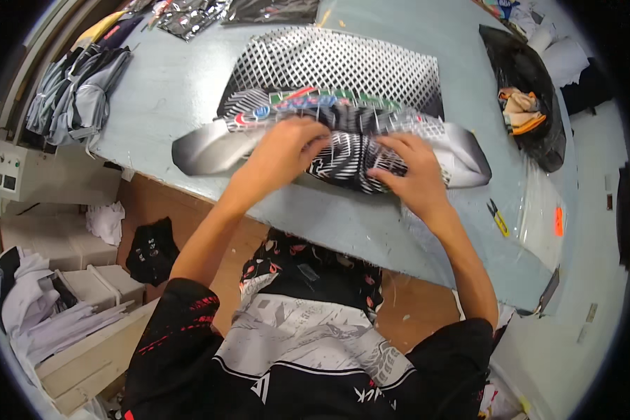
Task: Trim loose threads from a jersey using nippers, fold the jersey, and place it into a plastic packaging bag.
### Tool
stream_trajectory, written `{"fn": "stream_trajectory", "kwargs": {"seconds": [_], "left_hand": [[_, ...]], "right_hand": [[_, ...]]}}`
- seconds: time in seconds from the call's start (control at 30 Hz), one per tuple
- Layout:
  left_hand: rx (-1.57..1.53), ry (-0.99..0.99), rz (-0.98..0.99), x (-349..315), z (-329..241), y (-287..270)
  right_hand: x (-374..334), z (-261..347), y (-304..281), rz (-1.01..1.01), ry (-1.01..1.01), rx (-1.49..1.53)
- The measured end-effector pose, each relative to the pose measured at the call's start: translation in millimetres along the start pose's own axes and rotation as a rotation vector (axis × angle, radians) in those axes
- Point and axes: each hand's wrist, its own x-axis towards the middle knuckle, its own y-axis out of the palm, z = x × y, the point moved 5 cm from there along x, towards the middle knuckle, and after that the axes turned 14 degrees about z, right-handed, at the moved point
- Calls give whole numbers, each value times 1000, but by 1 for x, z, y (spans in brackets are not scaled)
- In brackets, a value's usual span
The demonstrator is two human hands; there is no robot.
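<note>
A printed jersey (343, 63) in black and white, with a checked pattern and coloured lettering bands, lies partly folded on the blue-grey table. Its pale sleeves stick out to both sides. My left hand (283, 154) has its fingers curled on the bunched, striped near part of the jersey. Opposite it, my right hand (414, 171) grips the same bunched part, thumb towards me and fingers beyond. Slight motion blur covers the fingertips, and the fabric between them is partly hidden.
Yellow-handled thread snips (498, 218) lie on the table (371, 234) to the right. Beyond them is a black plastic bag (525, 84) with an orange-and-beige cloth on it. Folded grey garments (84, 98) are stacked at the left. Clear plastic packs (189, 17) lie at the far edge.
</note>
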Motion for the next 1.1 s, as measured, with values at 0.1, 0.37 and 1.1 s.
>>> {"fn": "stream_trajectory", "kwargs": {"seconds": [0.1,0.37,1.1], "left_hand": [[19,-68,-100,9,21,7],[160,-137,307,34,41,14],[-321,35,440,96,87,-16]], "right_hand": [[-10,-12,27,263,183,-144],[-34,-17,35,309,120,-160],[80,-128,-31,-53,235,209]]}}
